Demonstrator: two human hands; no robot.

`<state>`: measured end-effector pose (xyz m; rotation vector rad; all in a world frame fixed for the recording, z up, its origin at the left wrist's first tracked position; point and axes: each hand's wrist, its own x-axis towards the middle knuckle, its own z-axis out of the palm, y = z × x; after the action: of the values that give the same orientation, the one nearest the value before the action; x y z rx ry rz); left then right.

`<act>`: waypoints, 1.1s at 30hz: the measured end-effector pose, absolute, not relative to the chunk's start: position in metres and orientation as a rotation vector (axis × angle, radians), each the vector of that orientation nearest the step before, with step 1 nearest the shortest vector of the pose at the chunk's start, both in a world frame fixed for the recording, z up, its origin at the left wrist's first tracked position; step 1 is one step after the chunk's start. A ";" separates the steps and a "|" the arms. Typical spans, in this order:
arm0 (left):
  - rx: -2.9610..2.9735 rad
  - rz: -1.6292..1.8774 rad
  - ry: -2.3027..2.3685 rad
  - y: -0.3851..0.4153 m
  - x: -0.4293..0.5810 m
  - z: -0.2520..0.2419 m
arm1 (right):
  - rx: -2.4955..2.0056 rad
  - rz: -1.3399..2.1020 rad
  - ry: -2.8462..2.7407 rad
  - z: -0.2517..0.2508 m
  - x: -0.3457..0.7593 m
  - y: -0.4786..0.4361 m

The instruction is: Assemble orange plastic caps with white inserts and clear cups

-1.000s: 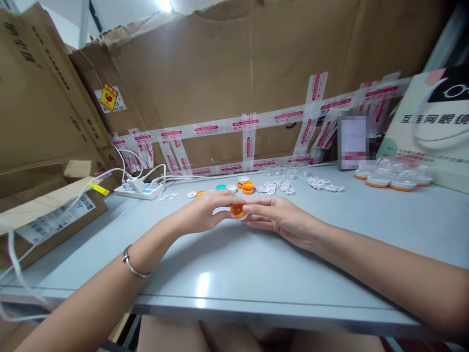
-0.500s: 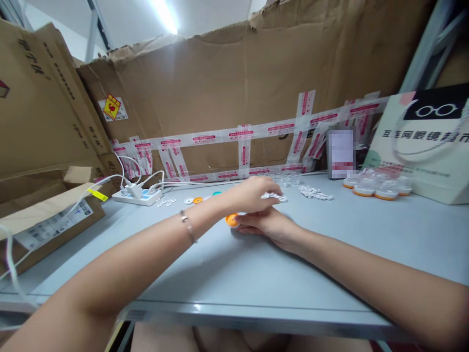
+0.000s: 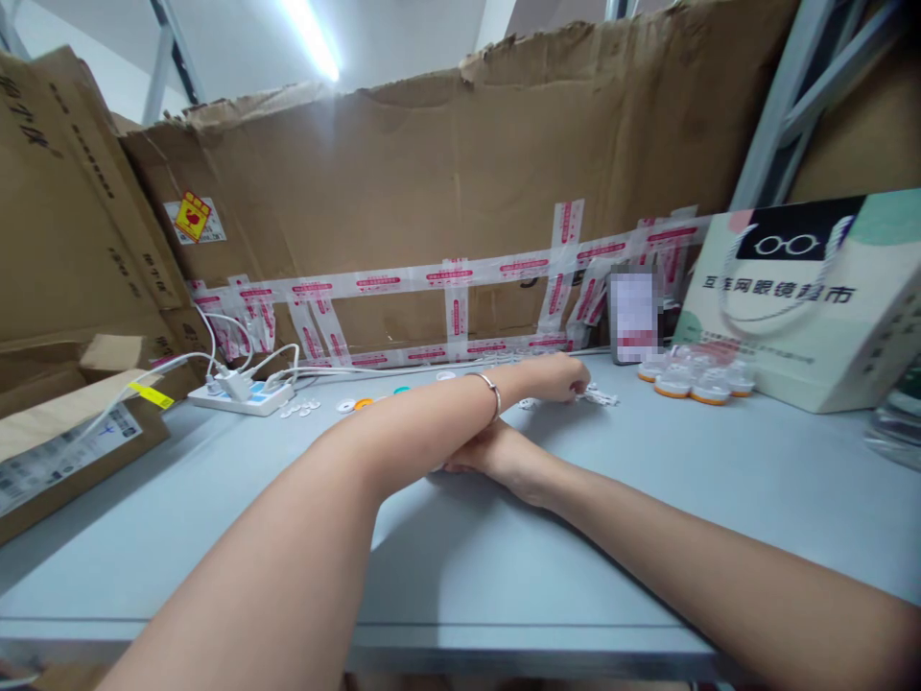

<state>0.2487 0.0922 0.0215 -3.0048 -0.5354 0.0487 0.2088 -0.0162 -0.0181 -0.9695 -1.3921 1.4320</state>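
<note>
My left hand (image 3: 565,377) reaches across my right forearm's side to a pile of small white pieces (image 3: 602,395). Its fingers are curled together at the pile's left edge, and what they pinch is too small to make out. Beneath my left forearm, my right hand (image 3: 496,455) rests low over the table, its fingertips mostly hidden behind that forearm. The orange disc is out of sight there. Left of the forearm lie a white ring (image 3: 346,406), an orange ring (image 3: 364,404) and a teal ring (image 3: 401,391).
A power strip (image 3: 241,395) with white cables and an open carton (image 3: 79,432) are at the left. At the right stand a phone (image 3: 635,317), clear and orange round pieces (image 3: 697,377) and a paper bag (image 3: 798,317). Large cardboard (image 3: 432,173) closes off the back.
My left hand has moved right, from above my right hand to the white pile. Its forearm now covers the orange disc and my right fingertips. The view has shifted slightly to the right.
</note>
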 end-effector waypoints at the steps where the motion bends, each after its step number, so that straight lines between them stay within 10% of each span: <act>1: -3.005 0.040 -0.525 0.093 0.250 0.021 | -0.971 1.443 -1.378 -0.017 0.209 -0.017; 21: -3.083 -0.584 -0.512 0.076 0.191 0.060 | -1.066 1.457 -1.516 -0.010 0.215 -0.014; 33: -3.194 -1.980 -2.017 0.011 0.046 0.042 | -1.086 1.277 -1.721 -0.017 0.212 -0.013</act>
<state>0.0459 0.0113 0.0423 -3.1937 -2.0170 -1.9800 0.2122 -0.0132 -0.0174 -1.0859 -1.7210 1.2767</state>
